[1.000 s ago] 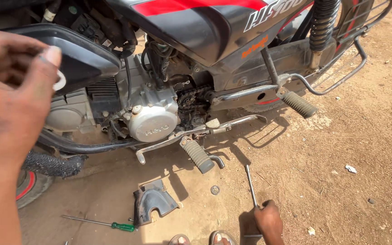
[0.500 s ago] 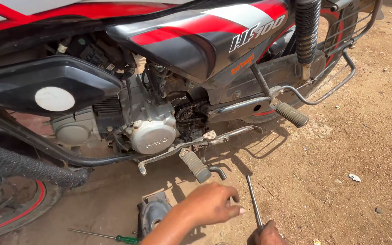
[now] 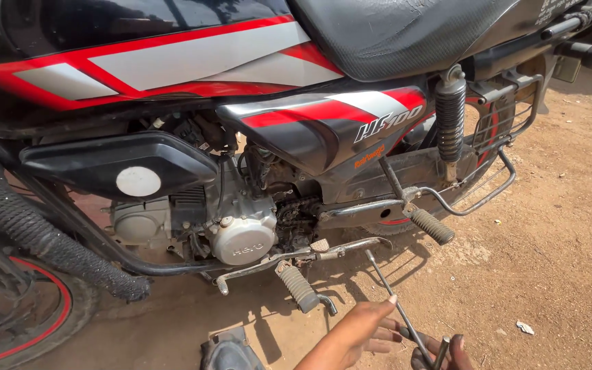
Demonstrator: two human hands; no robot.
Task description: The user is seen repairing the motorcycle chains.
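The long metal rod (image 3: 395,296), a slim T-handled tool, is held at the bottom edge of the view, slanting up and to the left from the hands toward the underside of the motorcycle (image 3: 296,137). Its long axis runs on a diagonal: the far tip lies just below the rear end of the silver footrest bar (image 3: 351,245), near the chain area behind the engine case (image 3: 241,240), while the near end, with its short cross handle, sits low between the two hands. The left hand (image 3: 361,332) is curled loosely about the shaft partway down, fingers together around it, though how firmly it is clamped cannot be told. The right hand (image 3: 440,351) is seen only in part at the frame's edge; its fingers are closed about the cross handle at the rod's lower end. The left hand is thus the nearer to the working tip, and the engine side lies up and to the left of both grips. The front footpeg (image 3: 299,288) hangs just left of the shaft, apart from it. A dark cover part (image 3: 227,351) lies on the sandy ground (image 3: 549,260) to the left of the left hand.
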